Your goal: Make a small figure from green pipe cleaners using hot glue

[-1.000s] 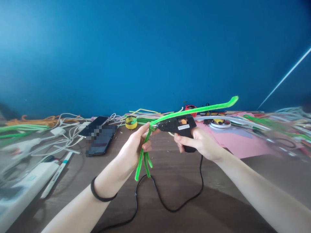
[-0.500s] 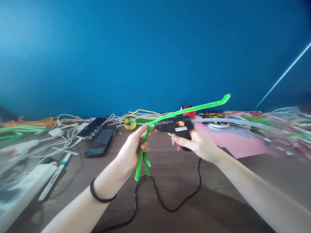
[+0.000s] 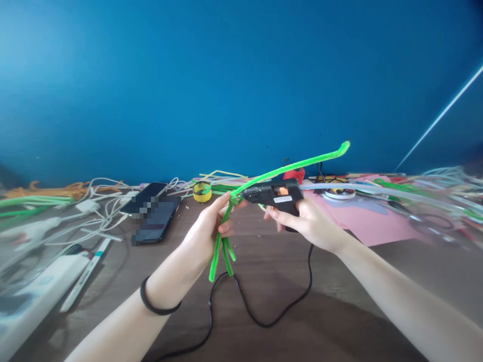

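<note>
The left hand [image 3: 209, 223] pinches fuzzy bright-green stems [image 3: 294, 167], the longest slanting up rightward; the right hand [image 3: 313, 223] grips a black glue gun [image 3: 267, 193], nozzle leftward.

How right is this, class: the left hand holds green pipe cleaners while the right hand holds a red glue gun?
The right hand holds a glue gun, but it is black, not red, as the head view shows. The left hand holds green pipe cleaners, as stated.
</note>
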`<state>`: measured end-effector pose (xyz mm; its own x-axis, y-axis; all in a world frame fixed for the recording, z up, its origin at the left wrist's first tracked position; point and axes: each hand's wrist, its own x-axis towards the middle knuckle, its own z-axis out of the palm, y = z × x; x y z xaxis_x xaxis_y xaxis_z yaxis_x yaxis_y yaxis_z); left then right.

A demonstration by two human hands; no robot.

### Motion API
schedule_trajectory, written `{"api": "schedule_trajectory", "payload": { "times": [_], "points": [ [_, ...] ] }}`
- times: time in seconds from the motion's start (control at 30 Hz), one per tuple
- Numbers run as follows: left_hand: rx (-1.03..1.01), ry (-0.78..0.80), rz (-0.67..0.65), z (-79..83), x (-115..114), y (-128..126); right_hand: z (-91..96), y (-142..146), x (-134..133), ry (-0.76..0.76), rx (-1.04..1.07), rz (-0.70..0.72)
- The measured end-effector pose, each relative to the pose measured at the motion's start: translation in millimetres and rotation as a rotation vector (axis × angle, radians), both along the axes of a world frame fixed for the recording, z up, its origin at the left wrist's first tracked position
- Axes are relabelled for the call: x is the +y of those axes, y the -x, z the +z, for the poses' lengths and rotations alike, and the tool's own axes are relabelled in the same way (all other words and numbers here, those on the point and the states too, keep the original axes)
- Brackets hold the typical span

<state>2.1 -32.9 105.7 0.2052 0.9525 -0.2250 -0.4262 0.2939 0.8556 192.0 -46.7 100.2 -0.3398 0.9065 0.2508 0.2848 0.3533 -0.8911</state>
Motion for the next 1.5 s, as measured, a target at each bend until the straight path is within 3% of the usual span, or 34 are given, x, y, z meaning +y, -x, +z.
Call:
{"api": "schedule_trajectory", "payload": {
  "times": [0.2, 0.33, 0.5, 0.67, 0.8, 1.1, 1.2, 1.3, 1.5],
  "points": [
    [-0.015, -0.064, 0.023, 2.9, -1, 0, -5.9, -7, 12, 0.126, 0.111, -0.038],
    [-0.03, -0.092, 0.013, 7.2, -6, -2, -26.6, -8, 29, 0.468, 0.384, -0.01],
    [-0.033, -0.107, -0.028, 8.1, -8, -1, -55.0, 1, 40, 0.876, 0.526, 0.096],
    [-0.044, -0.105, -0.042, 7.1, -7, -1, -69.9, 14, 41, 1.011, 0.46, 0.114],
    [-0.049, -0.104, -0.03, 7.4, -7, -2, -74.6, 13, 42, 0.863, 0.194, 0.017],
    [-0.02, -0.096, -0.05, 7.0, -7, -2, -70.0, 13, 29, 0.11, -0.737, -0.354],
    [-0.006, -0.091, -0.052, 5.8, -5, -1, -64.0, 15, 28, 0.016, -0.902, -0.36],
    [0.019, -0.097, -0.05, 2.2, -5, -1, -51.4, 13, 27, -0.047, -0.785, -0.385],
    [0.115, -0.12, -0.103, -6.8, -9, -6, -12.1, 9, -1, -0.317, 0.057, -0.18]
  ]
}}
